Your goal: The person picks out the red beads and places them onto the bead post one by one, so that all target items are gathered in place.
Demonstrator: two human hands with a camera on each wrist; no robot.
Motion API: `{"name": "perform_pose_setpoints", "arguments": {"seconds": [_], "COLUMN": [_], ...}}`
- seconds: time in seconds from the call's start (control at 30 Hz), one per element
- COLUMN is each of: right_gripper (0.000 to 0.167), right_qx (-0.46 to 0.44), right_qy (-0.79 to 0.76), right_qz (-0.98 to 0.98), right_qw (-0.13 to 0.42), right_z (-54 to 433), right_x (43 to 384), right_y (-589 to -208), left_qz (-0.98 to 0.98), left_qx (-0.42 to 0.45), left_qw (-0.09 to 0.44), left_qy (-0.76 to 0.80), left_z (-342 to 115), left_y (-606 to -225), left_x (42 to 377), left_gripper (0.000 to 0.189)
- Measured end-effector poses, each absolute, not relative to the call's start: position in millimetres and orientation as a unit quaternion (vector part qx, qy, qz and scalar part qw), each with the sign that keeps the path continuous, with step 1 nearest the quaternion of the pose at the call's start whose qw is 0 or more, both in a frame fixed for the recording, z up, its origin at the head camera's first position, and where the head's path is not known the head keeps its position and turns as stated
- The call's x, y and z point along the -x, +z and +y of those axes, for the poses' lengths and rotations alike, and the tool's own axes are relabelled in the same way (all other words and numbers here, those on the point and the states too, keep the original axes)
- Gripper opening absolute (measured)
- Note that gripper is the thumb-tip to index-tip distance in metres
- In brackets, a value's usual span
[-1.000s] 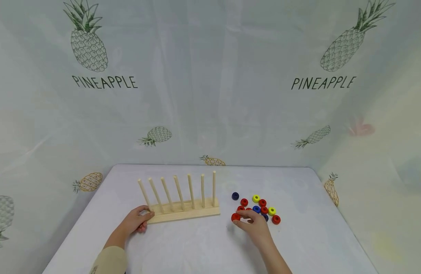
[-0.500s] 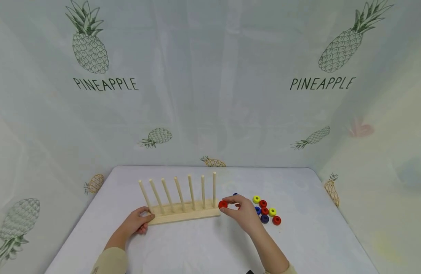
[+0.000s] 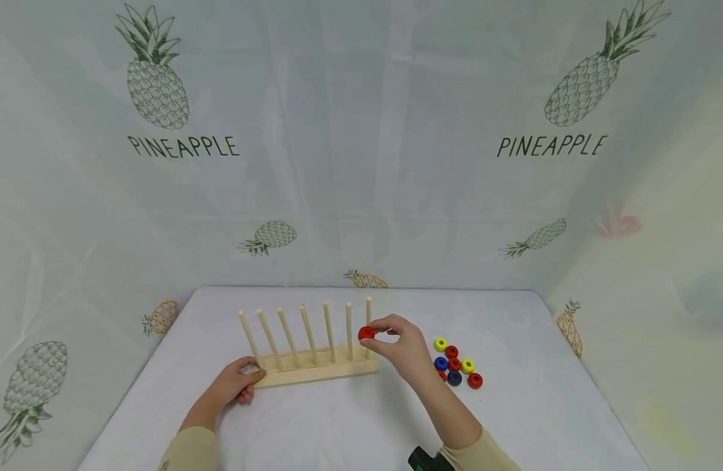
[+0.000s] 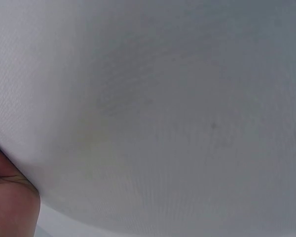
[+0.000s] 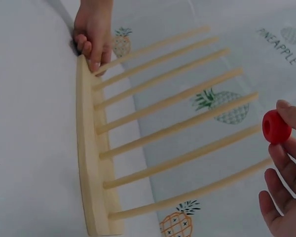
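Note:
A wooden rack (image 3: 317, 374) with a row of several upright pegs stands on the table. My left hand (image 3: 234, 383) grips the base at its left end, thumb on top. Between thumb and fingertips, my right hand (image 3: 407, 348) pinches a red bead (image 3: 366, 333), raised in front of the rightmost peg (image 3: 369, 307). In the right wrist view the hole of that bead (image 5: 276, 127) shows, and it looks apart from the peg ends. Only a bit of the left hand (image 4: 12, 202) appears at the edge of the left wrist view.
Right of the rack lie loose beads, among them a red bead (image 3: 476, 381), a yellow bead (image 3: 468, 366) and a blue bead (image 3: 441, 364). The right arm partly covers this group. A pineapple-print curtain (image 3: 361, 163) hangs behind the white table (image 3: 314, 432).
My right hand has carried the red bead left and up from beside the loose beads to the rightmost peg. The left hand keeps its hold on the rack.

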State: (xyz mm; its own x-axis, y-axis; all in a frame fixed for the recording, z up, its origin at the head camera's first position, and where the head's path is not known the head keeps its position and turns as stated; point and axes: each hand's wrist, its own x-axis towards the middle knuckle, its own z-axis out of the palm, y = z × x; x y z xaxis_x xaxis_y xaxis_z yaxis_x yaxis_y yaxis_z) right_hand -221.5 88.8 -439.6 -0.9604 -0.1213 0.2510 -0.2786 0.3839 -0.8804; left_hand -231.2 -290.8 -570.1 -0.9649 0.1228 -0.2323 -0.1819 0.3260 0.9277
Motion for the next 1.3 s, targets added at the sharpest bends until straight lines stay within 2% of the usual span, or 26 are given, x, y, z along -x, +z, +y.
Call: {"name": "perform_pose_setpoints", "arguments": {"seconds": [0.27, 0.7, 1.3], "right_gripper": [0.023, 0.027, 0.030], "right_qx": [-0.182, -0.232, -0.240], "right_qy": [0.569, 0.556, 0.572], "right_qz": [-0.793, -0.785, -0.774], "right_qw": [0.117, 0.143, 0.128], "right_z": [71, 45, 15], "right_x": [230, 244, 256], "right_y": [-424, -401, -399], "left_qz": [0.803, 0.805, 0.804], "left_qx": [0.023, 0.020, 0.014], "left_qw": [0.131, 0.123, 0.124], "left_qy": [0.581, 0.580, 0.581], "left_z": [-294, -293, -291], "left_y": [-573, -569, -572], "left_x": [230, 232, 230], "left_gripper": [0.040, 0.041, 0.048]}}
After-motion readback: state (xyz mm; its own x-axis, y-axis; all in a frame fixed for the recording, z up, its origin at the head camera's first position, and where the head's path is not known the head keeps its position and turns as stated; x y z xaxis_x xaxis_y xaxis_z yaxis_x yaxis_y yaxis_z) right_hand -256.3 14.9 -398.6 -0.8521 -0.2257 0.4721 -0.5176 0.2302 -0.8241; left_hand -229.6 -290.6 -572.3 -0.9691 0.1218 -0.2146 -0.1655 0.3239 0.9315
